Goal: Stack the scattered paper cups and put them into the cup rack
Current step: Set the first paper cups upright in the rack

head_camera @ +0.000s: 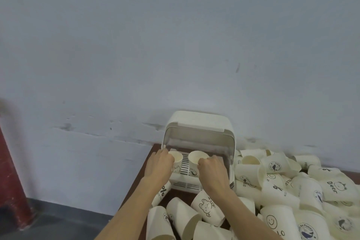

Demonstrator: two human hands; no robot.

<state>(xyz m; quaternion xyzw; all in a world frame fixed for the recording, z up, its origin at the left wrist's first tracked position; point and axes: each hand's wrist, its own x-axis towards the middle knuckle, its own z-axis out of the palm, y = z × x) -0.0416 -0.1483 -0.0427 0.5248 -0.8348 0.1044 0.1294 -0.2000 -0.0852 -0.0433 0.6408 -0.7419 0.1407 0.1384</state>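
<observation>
- Hands worked together: the left hand (160, 163) held a cream paper cup with a bear drawing (176, 160), fingers curled round its side.
- The right hand (211, 168) gripped a second cream paper cup (196, 160) near the rim.
- Both cups stood mouth-up inside the cream plastic cup rack with its lid lifted (198, 132), probably so they would not tip.
- Many loose white paper cups (272, 189) lay on the dark brown table (153, 150), waiting to be stacked.

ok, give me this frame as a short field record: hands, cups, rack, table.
left hand: left hand grips an upright cream paper cup with a bear print
right hand: right hand grips a second upright cream paper cup
rack: white plastic cup rack, clear lid raised, both cups on its slatted tray
loose cups: pile of scattered printed paper cups right of and before the rack
surface: dark brown table
</observation>
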